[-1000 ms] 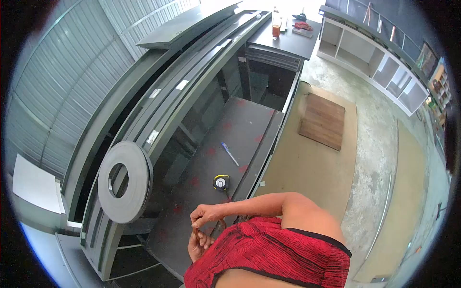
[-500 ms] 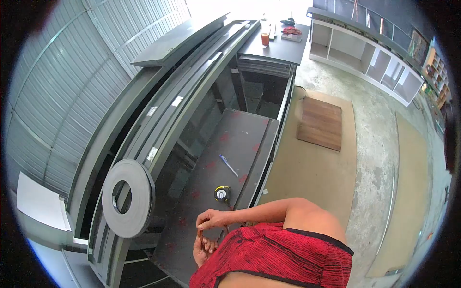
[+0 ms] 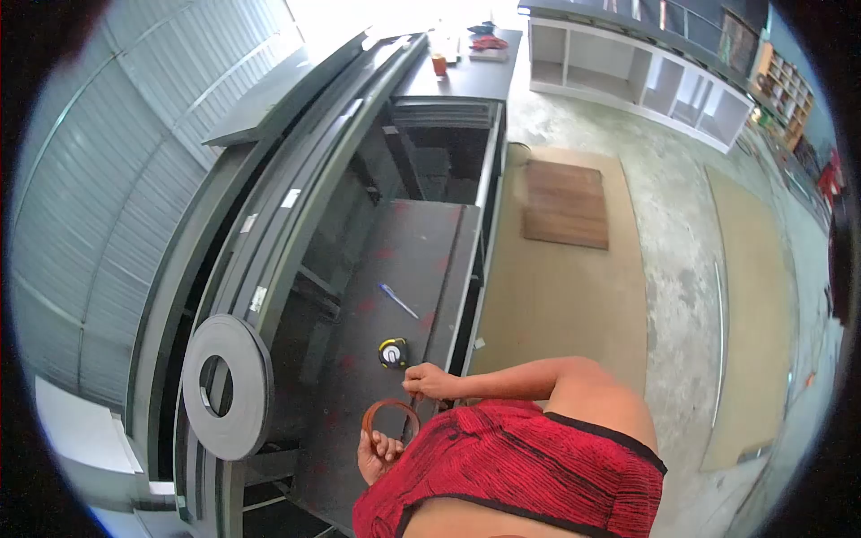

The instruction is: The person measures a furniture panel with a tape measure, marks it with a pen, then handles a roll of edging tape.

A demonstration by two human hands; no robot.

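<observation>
My left hand (image 3: 380,455) is closed on the lower part of a thin brown strip coiled into a ring (image 3: 389,403). Just above the coil, my right hand (image 3: 434,382) is closed, its fingers pinched where an end of the same strip seems to run up; the exact hold is too small to see. A black and yellow tape measure (image 3: 392,353) lies on the dark panel (image 3: 395,260), close beyond my right fingertips. Farther up that panel lies a blue and white pen (image 3: 397,299).
A large grey roll of edging (image 3: 199,386) leans on the long dark frames at left. A cup of reddish drink (image 3: 439,65) stands on the far dark top (image 3: 466,81). A brown board (image 3: 565,204) lies on floor sheeting at right; white cabinets (image 3: 628,72) stand behind.
My right hand has moved up and away from my left hand, toward the tape measure. The brown coil now shows as an open ring. The whole view has shifted slightly.
</observation>
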